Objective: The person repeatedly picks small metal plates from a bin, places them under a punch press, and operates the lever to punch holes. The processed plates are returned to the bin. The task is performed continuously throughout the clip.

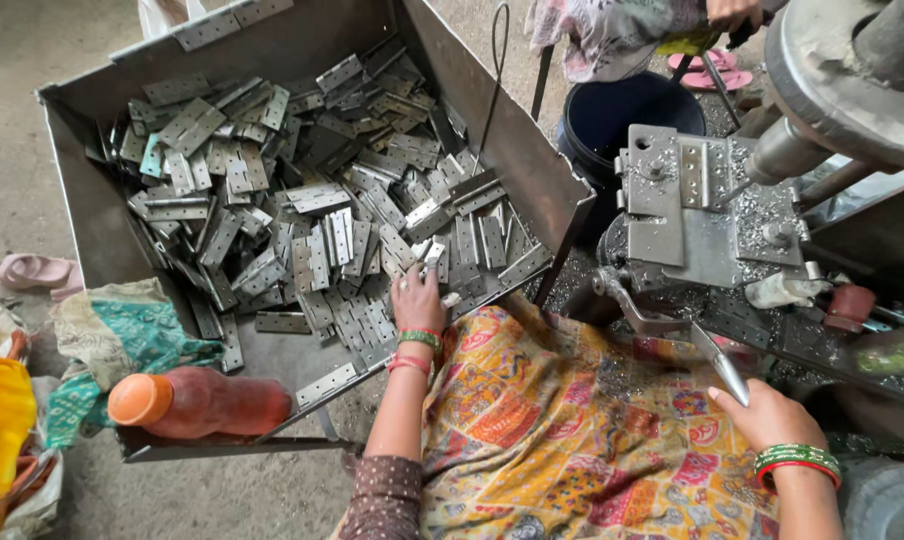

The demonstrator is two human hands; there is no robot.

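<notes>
Hinge plates of grey metal are lying in a big loose heap inside a tilted sheet-metal bin, which is standing in front of the person, to the left of the lap. Nearest to the camera, a colourful patterned cloth is covering the lap of the person. The right hand, with green and red bangles at the wrist, is resting at the right edge of this cloth; its fingers are curling around the end of a shiny metal lever handle, but how firmly they are closing I cannot tell. The left hand, also wearing bangles, is reaching over the low front edge of the bin, and its fingers are bending down together onto the plates at the near side of the heap; whether they are already pinching one plate is not visible.

At the left front corner of the bin, an orange plastic bottle is lying on its side, just beside a green patterned cloth. Behind the lever, a small press machine with a grey steel fixture is standing, and metal chips are covering its base. A dark blue bucket is sitting between the bin and the machine. Farther away, at the top edge, another person's hand is showing, with pink sandals on the floor near it.
</notes>
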